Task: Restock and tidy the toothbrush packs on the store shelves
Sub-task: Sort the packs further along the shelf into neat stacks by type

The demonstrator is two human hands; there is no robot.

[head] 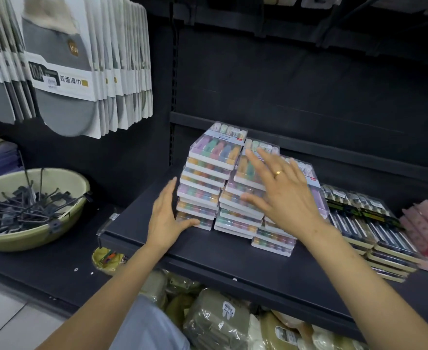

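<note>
Flanking toothbrush packs: left hand beside; right hand atop.

Left hand: bare; no ring or watch seen on it.
Right hand: bare but for one plain gold ring on a middle finger; band narrow, smooth, no stone.
Forearms: both bare from wrist to the frame's lower edge; no sleeves, cuffs or bracelets.
Clothing: pale blue-grey cloth low in view between the arms; cut unclear.
</note>
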